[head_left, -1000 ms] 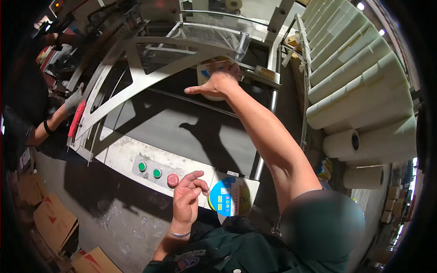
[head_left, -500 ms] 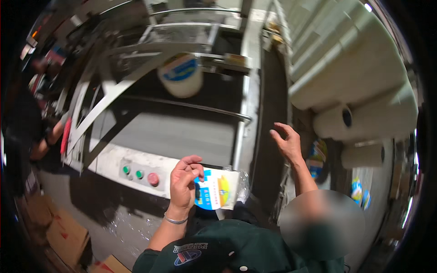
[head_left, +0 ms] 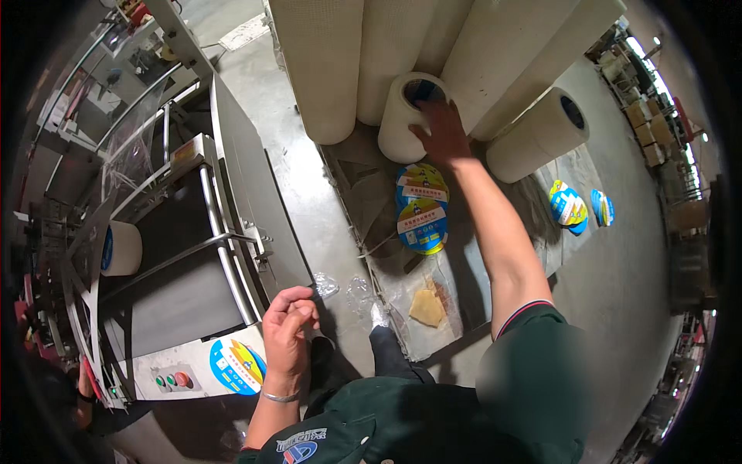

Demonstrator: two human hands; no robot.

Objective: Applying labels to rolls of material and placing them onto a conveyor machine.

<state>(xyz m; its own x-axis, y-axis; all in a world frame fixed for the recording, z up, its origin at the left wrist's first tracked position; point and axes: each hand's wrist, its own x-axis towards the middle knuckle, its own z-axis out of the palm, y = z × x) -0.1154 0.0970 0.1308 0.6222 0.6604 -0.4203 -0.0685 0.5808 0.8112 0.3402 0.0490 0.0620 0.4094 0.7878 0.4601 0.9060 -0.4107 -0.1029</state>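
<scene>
My right hand [head_left: 447, 139] reaches out to a short white roll [head_left: 398, 127] standing on end, its fingers spread over the rim by the dark core opening. Whether the fingers touch the roll, I cannot tell. Just nearer than the roll lie round blue, white and yellow labels [head_left: 422, 226], overlapping each other. My left hand [head_left: 287, 325] hangs to the left of my body with fingers curled and nothing visible in them. Below it, a similar round label [head_left: 236, 366] lies on the machine's pale front ledge, beside the green and red buttons [head_left: 171, 380].
Tall white rolls [head_left: 318, 69] stand at the back, and another short roll [head_left: 539, 135] lies tilted to the right. More labels [head_left: 568, 205] rest farther right. A tan piece [head_left: 427, 307] sits near my feet. On the left machine is a white tub-like roll [head_left: 124, 249]. Another person's hand [head_left: 83, 383] shows at far left.
My view has swung right, from the machine toward the rolls. My right hand has stretched forward to the short roll. The left hand stays curled near the machine's edge.
</scene>
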